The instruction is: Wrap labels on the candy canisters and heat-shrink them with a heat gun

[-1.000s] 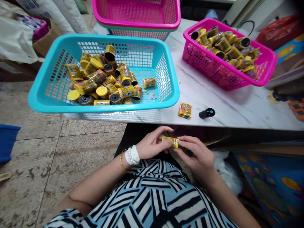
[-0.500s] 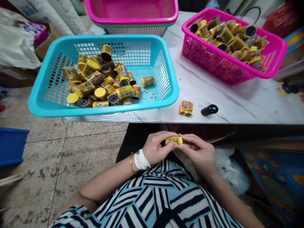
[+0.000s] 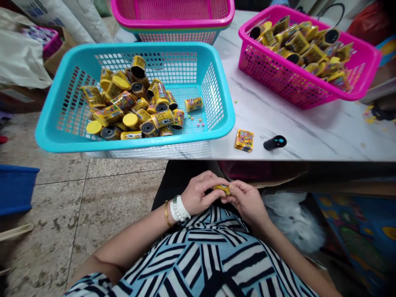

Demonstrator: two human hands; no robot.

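Observation:
Above my lap, my left hand (image 3: 201,192) is closed around a small yellow labelled canister (image 3: 222,189), thumb below and fingers over it. My right hand (image 3: 247,202) pinches the right end of the same canister. Fingers cover much of it, so its ends are hidden. Beyond the hands, a turquoise basket (image 3: 227,123) stands on the table with a heap of similar canisters (image 3: 136,111), some showing yellow lids and others dark ends. Closest to my right hand on the tabletop are a small yellow printed box (image 3: 244,140) and a black cylinder (image 3: 275,142) lying on its side.
A pink basket (image 3: 272,78) full of wrapped yellow canisters stands at the right of the marble-patterned table (image 3: 262,119). Stacked baskets (image 3: 173,24) stand at the back. Small coloured beads lie in the turquoise basket. A blue bin (image 3: 17,189) is on the floor at left.
Both hands have shifted slightly left, the right one coming closer to the left. The canister has turned and is more covered by the fingers. Table items appear slightly shifted with the view.

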